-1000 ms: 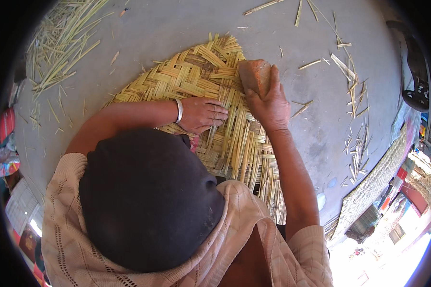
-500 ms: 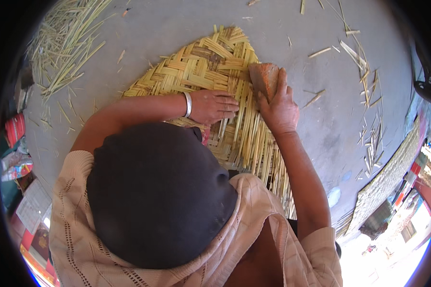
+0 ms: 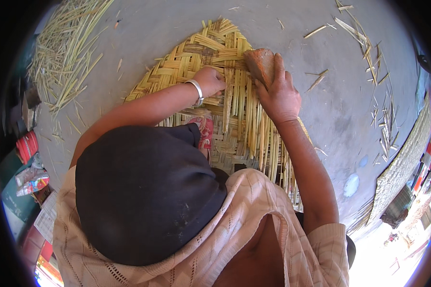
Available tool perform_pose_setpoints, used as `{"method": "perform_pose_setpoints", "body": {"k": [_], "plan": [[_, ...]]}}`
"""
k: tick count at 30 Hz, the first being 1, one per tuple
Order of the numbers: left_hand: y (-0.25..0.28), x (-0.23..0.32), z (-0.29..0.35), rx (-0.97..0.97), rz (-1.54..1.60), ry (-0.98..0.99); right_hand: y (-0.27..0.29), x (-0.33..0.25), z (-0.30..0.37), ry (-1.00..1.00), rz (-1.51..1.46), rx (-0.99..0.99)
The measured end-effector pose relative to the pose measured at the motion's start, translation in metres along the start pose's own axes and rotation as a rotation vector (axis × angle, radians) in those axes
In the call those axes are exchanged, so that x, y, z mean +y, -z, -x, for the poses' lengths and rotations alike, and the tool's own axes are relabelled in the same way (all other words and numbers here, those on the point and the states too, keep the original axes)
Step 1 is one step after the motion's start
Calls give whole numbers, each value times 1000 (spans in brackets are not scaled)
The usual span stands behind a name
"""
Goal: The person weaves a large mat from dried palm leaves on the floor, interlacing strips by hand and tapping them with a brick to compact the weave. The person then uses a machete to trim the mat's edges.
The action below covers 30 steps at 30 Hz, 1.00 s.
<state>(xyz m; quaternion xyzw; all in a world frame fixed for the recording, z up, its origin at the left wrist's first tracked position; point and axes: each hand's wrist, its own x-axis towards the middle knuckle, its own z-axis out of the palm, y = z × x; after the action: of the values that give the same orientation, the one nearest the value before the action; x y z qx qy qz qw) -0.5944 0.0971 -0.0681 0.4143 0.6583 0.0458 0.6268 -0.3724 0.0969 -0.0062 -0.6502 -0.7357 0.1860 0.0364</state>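
Note:
Below me lies a pointed mat woven from flat yellow-green straw strips, with long loose strips along its right side. My right hand is closed round a reddish-brown piece of brick, which rests on the mat's right edge near the tip. On the weave left of it, my left hand, with a pale bangle at the wrist, has its fingers curled in. Its fingertips touch the mat beside a wider strip; whether they grip a strip is hidden.
My dark-covered knee hides the mat's lower left, and a red patterned shoe presses on the weave. A heap of loose straw lies at the far left. Straw scraps litter the grey floor at right, before another woven mat.
My left hand has gone from lying flat with fingers stretched to curled in, slightly farther up the mat. The right hand still holds the brick at the edge. More of the red shoe shows.

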Motion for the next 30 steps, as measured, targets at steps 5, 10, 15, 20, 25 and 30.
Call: {"method": "perform_pose_setpoints", "body": {"k": [5, 10, 15, 20, 25, 30], "plan": [[-11, -7, 3, 71, 164, 29, 4, -1, -1, -9, -7, -16], [-5, -1, 3, 2, 309, 117, 5, -1, -2, -19, -4, -16], [-12, -3, 2, 36, 352, 88, 6, -1, -4, -26, -4, -24], [-21, -6, 4, 70, 521, 83, 8, -3, -3, -58, -25, -40], [-15, -6, 1, 113, 307, 99, 9, -3, -3, -48, -17, -51], [-14, -10, -2, 194, 105, 45, 5, -2, -2, -25, -5, -17]]}}
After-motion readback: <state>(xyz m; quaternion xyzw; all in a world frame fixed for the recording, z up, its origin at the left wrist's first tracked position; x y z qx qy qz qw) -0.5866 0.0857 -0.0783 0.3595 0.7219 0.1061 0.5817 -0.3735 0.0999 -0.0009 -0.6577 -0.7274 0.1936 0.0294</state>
